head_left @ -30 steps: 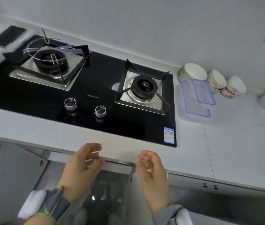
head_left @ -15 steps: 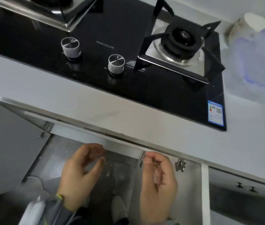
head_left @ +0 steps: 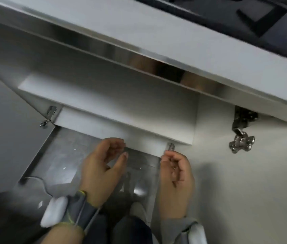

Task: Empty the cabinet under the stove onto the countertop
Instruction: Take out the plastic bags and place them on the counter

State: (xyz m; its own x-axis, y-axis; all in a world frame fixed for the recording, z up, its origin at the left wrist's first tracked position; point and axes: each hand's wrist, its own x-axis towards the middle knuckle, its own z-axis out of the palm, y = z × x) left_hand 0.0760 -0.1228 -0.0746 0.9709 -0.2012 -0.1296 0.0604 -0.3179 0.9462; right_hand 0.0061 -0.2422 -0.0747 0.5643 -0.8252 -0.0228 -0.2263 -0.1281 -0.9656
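Observation:
The cabinet under the stove stands open, and I look down into its metal-lined floor (head_left: pixel 65 155). My left hand (head_left: pixel 102 169) hovers in front of the opening with fingers loosely curled and apart, holding nothing. My right hand (head_left: pixel 176 178) hangs beside it, just below the cabinet's white front rail (head_left: pixel 114 110), fingers bent and empty. The white countertop (head_left: pixel 139 30) runs across the top of the view, with the black stove (head_left: pixel 244 13) at the upper right corner. No item inside the cabinet shows; the view is blurred.
The left cabinet door (head_left: pixel 3 129) is swung open at the left, the right door (head_left: pixel 244 182) at the right with its metal hinge (head_left: pixel 241 141). A white cable (head_left: pixel 39 182) lies on the cabinet floor. My legs and a shoe (head_left: pixel 137 210) are below.
The view has dropped from the stove top to the open cabinet below. Both hands have gone down with it and stay empty in front of the opening.

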